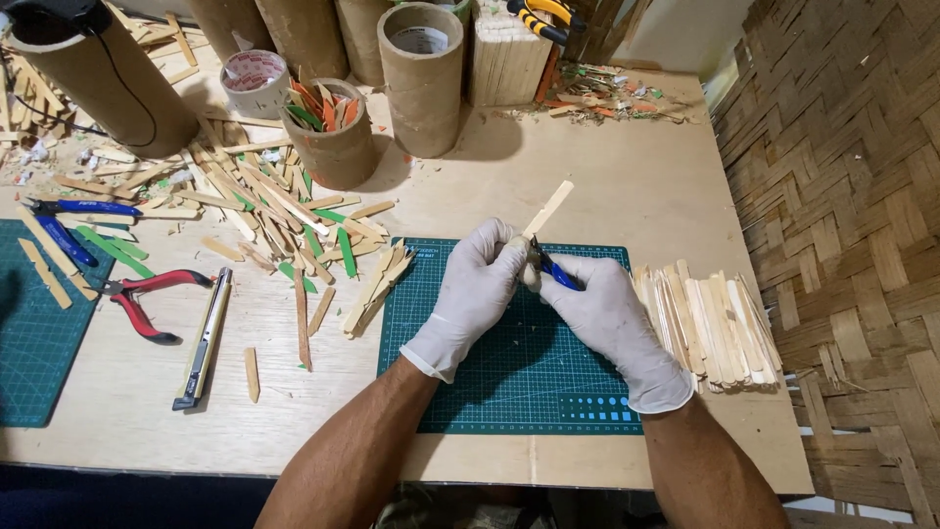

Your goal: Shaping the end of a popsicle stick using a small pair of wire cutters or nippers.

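Observation:
Both my hands wear white gloves and meet above a green cutting mat [509, 382]. My left hand [475, 284] pinches a plain wooden craft stick [548, 208] that points up and to the right. My right hand [602, 313] grips small blue-handled cutters [556, 272], whose jaws sit at the stick's lower end. A stack of plain wooden sticks [710, 328] lies just to the right of my right hand.
Loose plain and green sticks [284, 220] litter the table to the left, by red-handled pliers [147, 299], a utility knife [204, 338] and blue-handled pliers [69, 220]. Cardboard tubes [421, 78], a tape roll [253, 80] and a second mat [39, 333] lie around. Woven flooring [842, 245] lies past the right edge.

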